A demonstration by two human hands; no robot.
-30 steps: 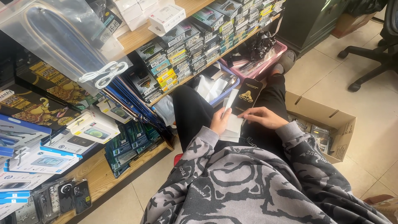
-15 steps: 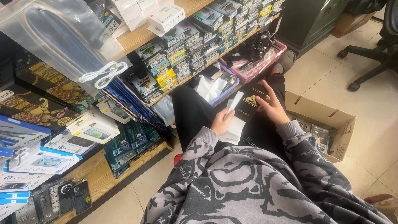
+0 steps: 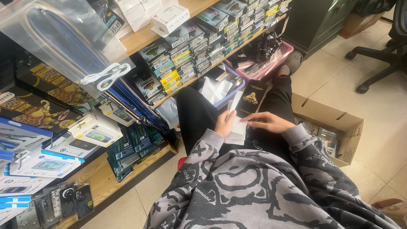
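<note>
Seated person sorting packaging on their lap – left hand (image 3: pixel 224 124) pinches a thin white sleeve (image 3: pixel 233 107) upright, right hand (image 3: pixel 269 122), fingers together, presses flat white sheets (image 3: pixel 235 132) beside a black slim box (image 3: pixel 251 98); freeing one sheet likely calls for a careful fingertip peel

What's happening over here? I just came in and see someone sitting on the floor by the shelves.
A person sits on the tiled floor with legs stretched toward the shelves of small packaged goods. The left hand holds a thin white strip upright, while the right hand rests on white packets on the lap. A flat black package lies on the legs just beyond. An open cardboard box sits at the person's right.
</note>
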